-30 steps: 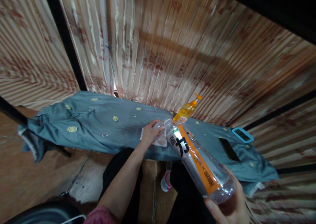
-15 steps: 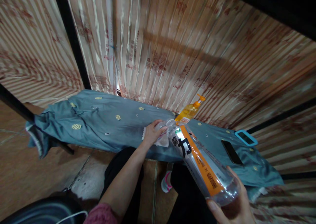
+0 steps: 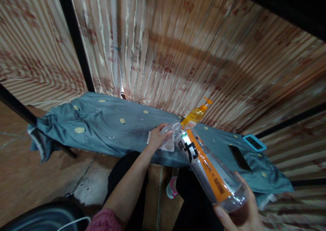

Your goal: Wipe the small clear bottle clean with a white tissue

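Our left hand [image 3: 156,139], in the head view, curls partly closed around a clear plastic piece [image 3: 168,144] above the near half of the cloth-covered bench [image 3: 132,130]. Our right hand [image 3: 249,214], spread wide, grips the base of a tilted clear bottle [image 3: 207,171], its neck just beside that piece. A yellow pump bottle [image 3: 194,116] stands by the far edge; a dark phone [image 3: 239,157] lies toward the right end.

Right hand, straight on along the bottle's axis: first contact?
With the bottle in the right hand, its neck end would probably lead into the clear plastic item at the left hand. They overlap here; depth is unclear, so they may already touch.
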Available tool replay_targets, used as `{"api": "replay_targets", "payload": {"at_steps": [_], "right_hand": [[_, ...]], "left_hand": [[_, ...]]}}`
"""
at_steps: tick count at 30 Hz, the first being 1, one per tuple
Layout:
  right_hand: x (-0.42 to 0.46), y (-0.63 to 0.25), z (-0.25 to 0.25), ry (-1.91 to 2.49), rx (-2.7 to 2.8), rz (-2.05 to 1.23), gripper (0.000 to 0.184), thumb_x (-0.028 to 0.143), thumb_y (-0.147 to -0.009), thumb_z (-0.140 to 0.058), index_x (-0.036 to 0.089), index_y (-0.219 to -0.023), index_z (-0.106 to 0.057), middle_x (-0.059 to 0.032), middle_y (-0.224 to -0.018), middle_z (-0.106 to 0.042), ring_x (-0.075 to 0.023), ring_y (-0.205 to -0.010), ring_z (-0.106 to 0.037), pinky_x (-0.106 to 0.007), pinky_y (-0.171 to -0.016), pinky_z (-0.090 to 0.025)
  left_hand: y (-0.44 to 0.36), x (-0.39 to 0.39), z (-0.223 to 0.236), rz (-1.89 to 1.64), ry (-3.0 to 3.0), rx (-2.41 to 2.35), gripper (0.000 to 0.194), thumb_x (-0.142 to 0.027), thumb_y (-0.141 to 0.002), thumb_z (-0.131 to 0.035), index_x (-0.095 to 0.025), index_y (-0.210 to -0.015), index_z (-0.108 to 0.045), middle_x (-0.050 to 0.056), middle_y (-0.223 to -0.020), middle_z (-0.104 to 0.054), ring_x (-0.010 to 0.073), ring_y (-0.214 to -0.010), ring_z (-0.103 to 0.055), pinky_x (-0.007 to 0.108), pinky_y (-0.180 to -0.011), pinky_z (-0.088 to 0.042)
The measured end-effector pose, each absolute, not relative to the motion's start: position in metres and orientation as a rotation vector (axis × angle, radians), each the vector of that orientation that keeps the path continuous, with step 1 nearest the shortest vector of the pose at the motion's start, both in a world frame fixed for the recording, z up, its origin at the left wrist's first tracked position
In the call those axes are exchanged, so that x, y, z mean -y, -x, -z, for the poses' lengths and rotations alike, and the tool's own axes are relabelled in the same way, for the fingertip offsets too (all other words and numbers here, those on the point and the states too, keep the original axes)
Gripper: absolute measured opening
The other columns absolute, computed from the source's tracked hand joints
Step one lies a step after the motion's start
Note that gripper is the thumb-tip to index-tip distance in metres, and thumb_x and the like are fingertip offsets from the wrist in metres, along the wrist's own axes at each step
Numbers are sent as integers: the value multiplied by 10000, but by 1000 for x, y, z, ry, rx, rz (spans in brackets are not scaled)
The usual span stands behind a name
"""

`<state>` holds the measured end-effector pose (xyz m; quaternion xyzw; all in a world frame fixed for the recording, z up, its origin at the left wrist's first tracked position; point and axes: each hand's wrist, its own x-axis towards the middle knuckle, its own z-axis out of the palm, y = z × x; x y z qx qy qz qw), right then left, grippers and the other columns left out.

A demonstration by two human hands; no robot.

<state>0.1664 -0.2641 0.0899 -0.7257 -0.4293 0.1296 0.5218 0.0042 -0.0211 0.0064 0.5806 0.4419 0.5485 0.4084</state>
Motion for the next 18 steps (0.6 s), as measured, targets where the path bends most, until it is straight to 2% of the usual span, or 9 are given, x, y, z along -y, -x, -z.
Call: {"api": "replay_targets", "payload": {"at_steps": [4, 8, 18], "right_hand": [[264, -167, -88, 1738, 1027, -310, 1066, 681, -672, -758, 146, -1514, -381, -182, -1501, -473, -412, -1306, -518, -458, -1034, -439], [264, -168, -86, 1734, 1006, -344, 1074, 666, -664, -768, 155, -1519, -368, -191, -1496, -477, -435, -1307, -514, -496, -1046, -431], [263, -171, -85, 1723, 1032, -311, 1020, 612, -659, -791, 159, -1491, -411, -173, -1473, -500, -386, -1247, -564, -417, -968, -486]], "left_hand": [[-3, 21, -6, -1383, -1476, -1117, 307, -352, -722, -788, -176, -972, -763, 59, -977, -795, 250, -942, -734, 343, -909, -558], [-3, 20, -4, -1371, -1485, -1106, 325, -373, -732, -772, -174, -989, -757, 62, -989, -799, 249, -939, -731, 346, -906, -558], [-4, 21, -4, -1377, -1465, -1120, 333, -362, -724, -783, -170, -995, -757, 65, -1003, -795, 248, -952, -731, 344, -922, -558]]}}
